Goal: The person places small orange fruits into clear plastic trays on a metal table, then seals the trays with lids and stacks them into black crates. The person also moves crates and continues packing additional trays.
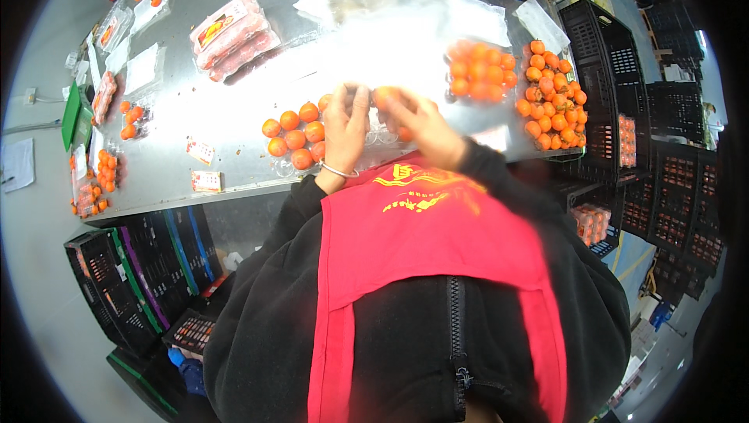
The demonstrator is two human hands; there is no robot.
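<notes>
Black jacket cloth point(269, 329) was seen closest, with a red apron point(421, 244) worn over it. Past them, a big shiny worktop point(168, 169) was spread with fruit and packs. Near its right edge, a heap of orange fruit point(552, 103) was piled up. Just before the body, rows of orange fruit point(294, 139) were set close together. Beside them, a clear tray point(382, 136) with round hollows was partly hidden by the hands.

The right hand point(425, 128) was blurred, but one small orange fruit point(383, 97) seemed to be pinched by its fingers, up between the two hands. The fingers of the left hand point(346, 123) were bent and held close together; whether anything was pinched there could not be told.

For this step to be done well, it was judged, the fruit needed to be held softly so its skin was not squashed. It was best lowered into a hollow, not dropped. The left wrist, with its bracelet point(339, 171), was best kept lifted, so the rows were not bumped.
</notes>
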